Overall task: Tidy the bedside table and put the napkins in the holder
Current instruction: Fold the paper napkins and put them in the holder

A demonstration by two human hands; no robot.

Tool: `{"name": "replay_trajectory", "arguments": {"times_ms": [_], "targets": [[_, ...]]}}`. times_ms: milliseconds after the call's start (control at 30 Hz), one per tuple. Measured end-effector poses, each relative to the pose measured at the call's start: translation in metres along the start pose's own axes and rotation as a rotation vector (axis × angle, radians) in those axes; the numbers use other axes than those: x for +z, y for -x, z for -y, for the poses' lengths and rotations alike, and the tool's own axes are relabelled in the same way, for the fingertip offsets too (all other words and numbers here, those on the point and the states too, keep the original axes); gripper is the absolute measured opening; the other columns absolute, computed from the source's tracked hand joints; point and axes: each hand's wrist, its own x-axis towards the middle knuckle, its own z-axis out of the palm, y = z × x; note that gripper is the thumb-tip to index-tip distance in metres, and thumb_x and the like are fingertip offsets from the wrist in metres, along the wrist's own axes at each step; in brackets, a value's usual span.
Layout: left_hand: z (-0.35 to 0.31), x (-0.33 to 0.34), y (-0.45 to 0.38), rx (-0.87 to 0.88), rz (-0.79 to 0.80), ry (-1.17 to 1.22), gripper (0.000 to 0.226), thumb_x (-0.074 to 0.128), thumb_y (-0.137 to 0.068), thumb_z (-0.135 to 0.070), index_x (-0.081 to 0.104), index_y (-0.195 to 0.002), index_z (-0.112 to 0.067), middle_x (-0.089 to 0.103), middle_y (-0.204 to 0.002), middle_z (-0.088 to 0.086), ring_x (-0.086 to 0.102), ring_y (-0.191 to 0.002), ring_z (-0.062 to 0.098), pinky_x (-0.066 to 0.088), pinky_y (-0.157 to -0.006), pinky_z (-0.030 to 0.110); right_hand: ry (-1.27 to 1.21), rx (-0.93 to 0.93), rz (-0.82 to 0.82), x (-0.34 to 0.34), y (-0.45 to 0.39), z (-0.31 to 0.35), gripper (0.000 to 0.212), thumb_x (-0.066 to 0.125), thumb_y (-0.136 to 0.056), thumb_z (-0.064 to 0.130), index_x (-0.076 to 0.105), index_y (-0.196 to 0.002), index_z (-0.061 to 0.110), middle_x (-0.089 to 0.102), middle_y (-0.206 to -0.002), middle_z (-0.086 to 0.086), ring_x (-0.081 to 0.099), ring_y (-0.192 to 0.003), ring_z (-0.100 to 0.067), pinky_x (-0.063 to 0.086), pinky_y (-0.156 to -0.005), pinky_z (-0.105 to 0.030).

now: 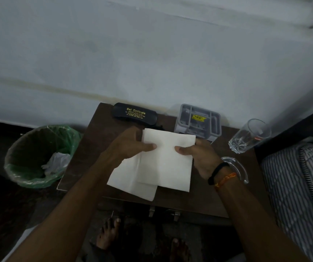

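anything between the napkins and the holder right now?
Nothing visible. Both hands, left and right, hold the napkins just in front of the grey holder. The glasses case and glass sit off to either side.

Your dark wooden table stands against the wall. At its back edge lie a black spectacle case and the grey holder. A drinking glass sits at the right; one napkin seems to rest on top.
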Motion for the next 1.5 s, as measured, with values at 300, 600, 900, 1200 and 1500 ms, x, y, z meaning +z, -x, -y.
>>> {"name": "replay_trajectory", "arguments": {"times_ms": [300,600,900,1200,1500], "targets": [[-0.028,0.024,0.012,0.025,0.236,0.499,0.039,0.067,-0.088,-0.007,0.061,-0.125,-0.016,0.07,-0.118,0.007,0.066,-0.109,0.026,0.054,-0.092,0.046,-0.27,-0.097,-0.123,-0.007,0.026,0.001,0.038,0.068,-0.089,0.009,0.061,-0.126,0.008,0.07,-0.119,-0.014,0.066,-0.109,-0.037,0.053,-0.092,-0.059],[-0.035,0.043,0.015,0.035,0.318,0.515,0.044,0.072,-0.082,-0.006,0.06,-0.124,-0.015,0.071,-0.116,0.005,0.067,-0.108,0.024,0.056,-0.091,0.042,-0.142,-0.165,-0.308,-0.024,0.057,-0.012,0.054,0.08,-0.074,0.004,0.057,-0.123,0.011,0.07,-0.117,-0.003,0.068,-0.101,-0.022,0.057,-0.074,-0.033],[-0.033,0.047,0.009,0.031,0.193,0.482,0.052,0.073,-0.08,-0.002,0.059,-0.128,-0.015,0.067,-0.122,0.006,0.063,-0.113,0.028,0.051,-0.098,0.054,-0.007,-0.24,-0.231,-0.039,0.048,-0.011,0.031,0.064,-0.092,0.011,0.063,-0.122,0.014,0.072,-0.114,0.002,0.069,-0.1,-0.016,0.057,-0.077,-0.026],[-0.038,0.058,0.013,0.036,0.184,0.491,0.053,0.072,-0.083,-0.007,0.054,-0.131,-0.019,0.064,-0.125,0.004,0.06,-0.115,0.025,0.051,-0.099,0.048,0.015,-0.168,-0.127,-0.048,0.032,-0.003,0.039,0.055,-0.097,0.009,0.052,-0.134,0.018,0.065,-0.127,-0.002,0.063,-0.113,-0.025,0.051,-0.097,-0.052],[-0.04,0.057,0.015,0.081,0.182,0.478,0.058,0.071,-0.081,0.001,0.053,-0.132,-0.02,0.064,-0.125,0.004,0.06,-0.114,0.025,0.052,-0.097,0.05,-0.014,-0.187,-0.11,-0.049,0.032,0.003,0.053,0.071,-0.082,-0.001,0.052,-0.13,0.015,0.067,-0.122,-0.004,0.065,-0.11,-0.025,0.057,-0.089,-0.044]]}}
